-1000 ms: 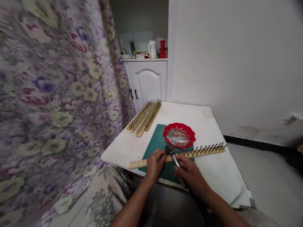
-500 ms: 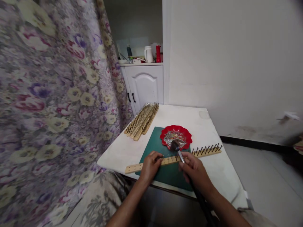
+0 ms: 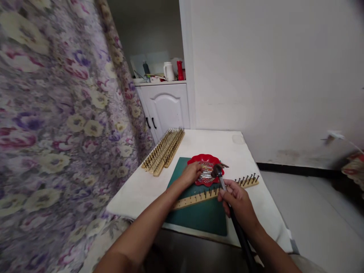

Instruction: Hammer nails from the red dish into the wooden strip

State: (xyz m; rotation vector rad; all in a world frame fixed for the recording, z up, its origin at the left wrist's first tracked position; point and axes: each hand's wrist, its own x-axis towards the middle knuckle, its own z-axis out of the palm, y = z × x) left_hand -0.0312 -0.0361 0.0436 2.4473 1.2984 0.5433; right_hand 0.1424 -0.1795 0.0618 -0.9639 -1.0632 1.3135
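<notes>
My right hand (image 3: 237, 201) is wrapped around a hammer (image 3: 231, 206) with a dark head, a metal neck and a black handle. The hammer's head hangs in front of the red scalloped bowl (image 3: 206, 157), which holds a pile of loose nails (image 3: 206, 172). At the bowl's left side, my left hand (image 3: 192, 173) has its fingers bent together over the nails; whatever is between the fingertips is hidden. Below both hands lies a narrow wooden strip (image 3: 186, 203) with upright nails along its middle and right part and bare holes at its left. My left forearm covers the strip's left end.
A green mat (image 3: 199, 220) lies under the strip and bowl on a white-covered table (image 3: 131, 197). Several nail-studded wooden strips (image 3: 163, 151) stand together at the back left. Floral curtain (image 3: 71, 132) hangs left of the table, and a wall (image 3: 222, 76) rises behind.
My left hand has left the wooden strip and moved up and forward to the bowl of nails. My right hand still holds the hammer near the strip. The view has shifted slightly.
</notes>
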